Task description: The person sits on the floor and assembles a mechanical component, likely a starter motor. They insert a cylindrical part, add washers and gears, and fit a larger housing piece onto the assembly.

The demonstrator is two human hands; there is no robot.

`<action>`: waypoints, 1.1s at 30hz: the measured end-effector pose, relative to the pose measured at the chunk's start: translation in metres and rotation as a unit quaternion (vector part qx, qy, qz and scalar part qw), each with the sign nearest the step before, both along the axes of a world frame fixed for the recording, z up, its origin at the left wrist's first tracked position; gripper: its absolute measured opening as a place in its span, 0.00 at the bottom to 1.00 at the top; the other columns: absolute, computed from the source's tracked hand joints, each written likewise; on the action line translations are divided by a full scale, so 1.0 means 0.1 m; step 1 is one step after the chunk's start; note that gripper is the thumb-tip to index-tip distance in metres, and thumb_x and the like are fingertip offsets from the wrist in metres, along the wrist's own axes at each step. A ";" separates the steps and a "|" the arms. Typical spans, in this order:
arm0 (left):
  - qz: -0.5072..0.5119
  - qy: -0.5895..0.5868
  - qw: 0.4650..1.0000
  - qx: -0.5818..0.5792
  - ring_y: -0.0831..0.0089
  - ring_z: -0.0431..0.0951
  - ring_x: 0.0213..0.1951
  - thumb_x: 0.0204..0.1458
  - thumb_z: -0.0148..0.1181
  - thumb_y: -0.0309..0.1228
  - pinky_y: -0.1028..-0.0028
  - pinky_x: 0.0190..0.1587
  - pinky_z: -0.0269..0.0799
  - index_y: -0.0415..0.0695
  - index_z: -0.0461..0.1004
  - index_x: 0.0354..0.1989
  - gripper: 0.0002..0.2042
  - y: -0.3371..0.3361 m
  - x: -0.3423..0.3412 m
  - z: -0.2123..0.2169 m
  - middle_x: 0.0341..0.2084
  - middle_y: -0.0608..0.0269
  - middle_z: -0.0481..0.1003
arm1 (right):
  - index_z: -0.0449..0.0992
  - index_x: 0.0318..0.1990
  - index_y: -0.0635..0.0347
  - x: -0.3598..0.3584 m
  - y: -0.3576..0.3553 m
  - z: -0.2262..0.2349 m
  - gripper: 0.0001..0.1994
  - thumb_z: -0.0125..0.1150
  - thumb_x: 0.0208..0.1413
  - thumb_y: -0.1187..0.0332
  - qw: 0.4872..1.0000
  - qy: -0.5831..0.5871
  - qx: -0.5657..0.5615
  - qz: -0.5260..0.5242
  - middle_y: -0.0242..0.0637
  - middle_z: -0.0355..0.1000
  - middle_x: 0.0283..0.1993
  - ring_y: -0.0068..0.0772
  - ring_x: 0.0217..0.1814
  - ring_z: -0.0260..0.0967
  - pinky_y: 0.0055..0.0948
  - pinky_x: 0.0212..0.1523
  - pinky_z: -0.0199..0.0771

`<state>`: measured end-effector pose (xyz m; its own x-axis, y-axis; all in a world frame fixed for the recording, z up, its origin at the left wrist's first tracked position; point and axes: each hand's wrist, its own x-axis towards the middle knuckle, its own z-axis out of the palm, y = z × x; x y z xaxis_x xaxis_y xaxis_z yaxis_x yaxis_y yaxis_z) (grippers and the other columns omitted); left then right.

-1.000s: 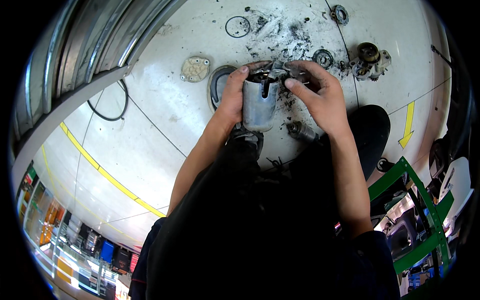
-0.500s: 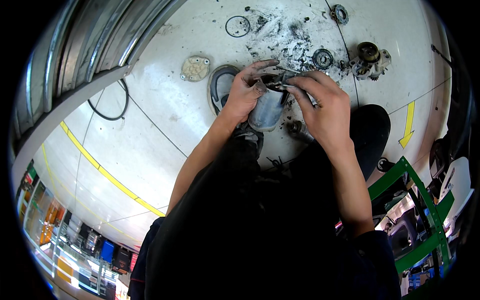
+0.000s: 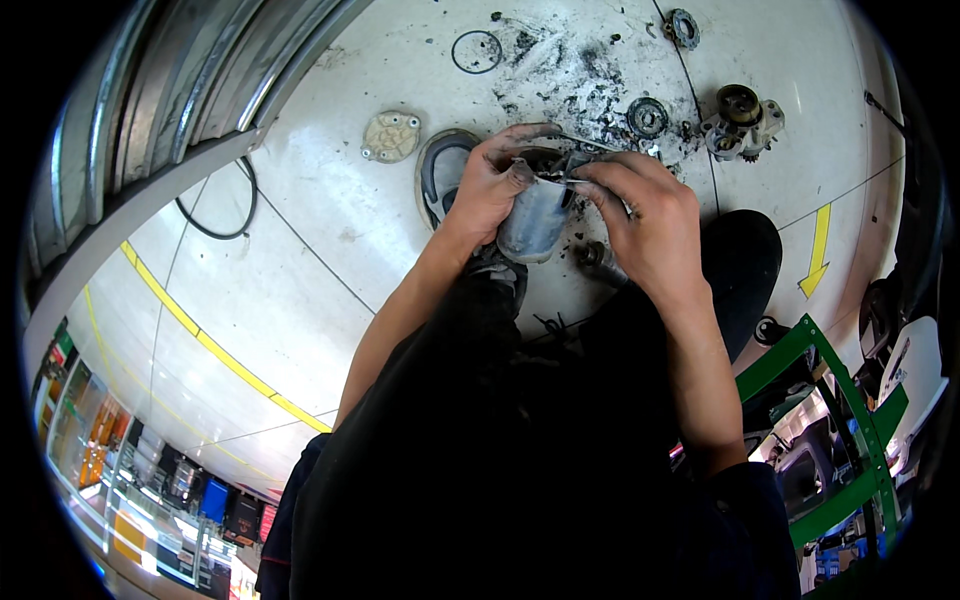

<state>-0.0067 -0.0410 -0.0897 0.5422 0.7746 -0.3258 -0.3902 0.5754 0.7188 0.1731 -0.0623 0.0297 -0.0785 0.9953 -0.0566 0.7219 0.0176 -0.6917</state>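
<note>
A grey metal motor housing (image 3: 533, 222), shaped like an open-topped can, stands slightly tilted in front of me. My left hand (image 3: 492, 185) is closed around its left side, thumb at the rim and index finger stretched behind the opening. At the right of the rim, my right hand (image 3: 645, 205) pinches a small dark part (image 3: 574, 166) between thumb and fingers; its exact kind is hard to make out. A thin light rod or wire (image 3: 590, 143) shows just behind those fingers. The inside of the housing is dark and partly hidden.
Black grime, a round dark ring part (image 3: 647, 118) and a thin rubber ring (image 3: 476, 52) lie beyond my hands. A metal gear housing (image 3: 742, 122) sits at far right, an oval cover plate (image 3: 391, 137) at left. A green metal frame (image 3: 850, 490) stands at lower right.
My right hand has shifted slightly, its fingers curling lower at the rim. The thin rod now shows more, extending to the right. My left hand keeps its hold on the housing.
</note>
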 end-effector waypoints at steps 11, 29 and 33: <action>-0.015 -0.001 0.998 -0.064 0.74 0.77 0.45 0.43 0.67 0.59 0.74 0.50 0.73 0.34 0.70 0.56 0.41 0.04 0.00 0.00 0.45 0.59 0.78 | 0.82 0.36 0.60 0.06 0.11 -0.09 0.06 0.68 0.48 0.73 0.995 0.075 -0.049 -0.046 0.40 0.79 0.36 0.43 0.37 0.77 0.32 0.38 0.76; -0.042 0.013 0.997 -0.057 0.69 0.76 0.50 0.36 0.63 0.67 0.68 0.54 0.73 0.34 0.68 0.56 0.49 0.04 -0.04 0.00 0.48 0.56 0.75 | 0.80 0.35 0.61 0.03 0.07 -0.03 0.08 0.67 0.46 0.75 0.995 0.073 -0.058 0.028 0.41 0.76 0.36 0.47 0.41 0.72 0.38 0.45 0.72; -0.021 -0.023 0.995 -0.090 0.70 0.75 0.50 0.39 0.70 0.60 0.69 0.55 0.72 0.35 0.67 0.58 0.44 0.05 -0.03 0.05 0.48 0.57 0.76 | 0.79 0.36 0.60 -0.04 0.01 -0.08 0.09 0.67 0.45 0.75 0.999 0.033 -0.038 0.016 0.42 0.72 0.40 0.48 0.43 0.67 0.40 0.47 0.69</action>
<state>-0.0095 -0.0358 -0.0846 0.5900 0.6822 -0.4318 -0.3934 0.7099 0.5842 0.1687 -0.0609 0.0216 -0.1159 0.9853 -0.1258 0.6746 -0.0149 -0.7381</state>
